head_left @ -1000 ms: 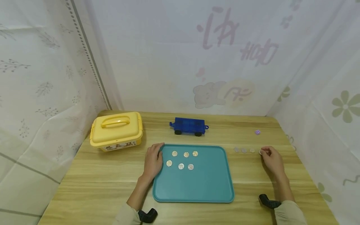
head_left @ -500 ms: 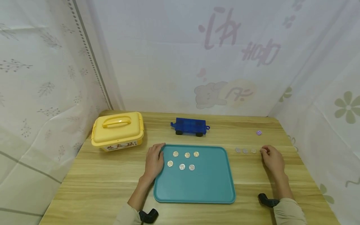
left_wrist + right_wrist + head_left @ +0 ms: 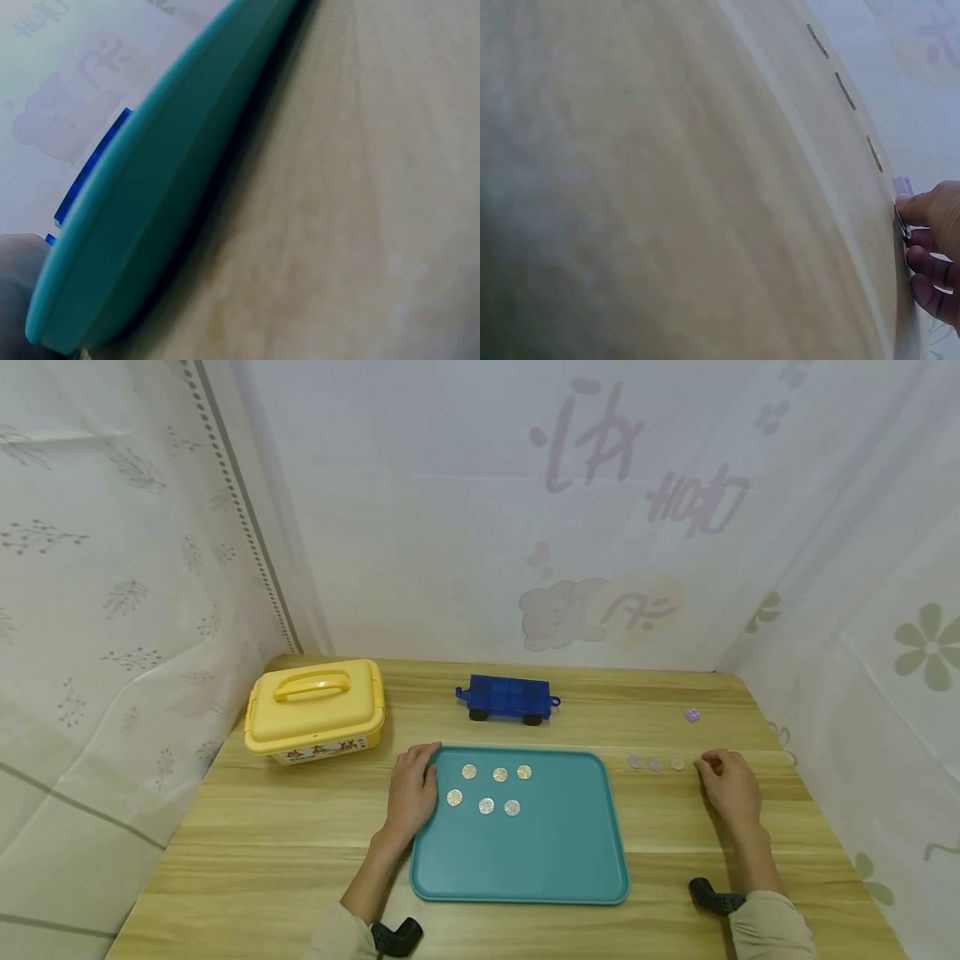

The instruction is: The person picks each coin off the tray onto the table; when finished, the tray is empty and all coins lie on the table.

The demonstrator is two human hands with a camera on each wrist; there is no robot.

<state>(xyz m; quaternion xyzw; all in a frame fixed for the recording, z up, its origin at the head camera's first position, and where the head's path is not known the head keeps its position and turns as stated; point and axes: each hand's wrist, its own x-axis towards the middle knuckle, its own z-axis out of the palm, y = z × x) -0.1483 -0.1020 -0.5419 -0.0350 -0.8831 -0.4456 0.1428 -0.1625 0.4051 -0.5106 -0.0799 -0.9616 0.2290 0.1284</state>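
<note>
Right hand [image 3: 729,787] is down on the light wooden tabletop [image 3: 285,852], fingers [image 3: 930,259] curled and pinching a small silver coin [image 3: 902,222] on edge against the wood, thumb on top. The head view hides the coin behind the fingertips; only the right wrist view shows it.

Just left of those fingers: a row of three small silver coins [image 3: 656,763] lying flat on the tabletop, evenly spaced, nearest one just beside the fingertips, not touching them. Beyond the fingers, toward the curtain: a small purple plastic piece [image 3: 692,716], lying apart from everything.

Left hand [image 3: 413,789] rests on the left rim of the flat teal plastic tray [image 3: 555,852], near its far-left corner. Fingers fairly straight, laid over the edge; thumb side on the tabletop. Can't tell if it's pressing down. Left wrist view shows only the tray rim edge-on plus bare wood.

Just right of the left fingers, inside the tray: six round silver coins [image 3: 489,790] in two rows of three, all flat, none touching each other. The nearest of them lie close to the fingertips.

Beyond the left fingers, across the tray: a translucent blue toy wagon with black wheels [image 3: 507,698], upright, apart from the tray. Left of the hand: a yellow plastic box with a carry handle [image 3: 315,708], lid shut, well apart.
</note>
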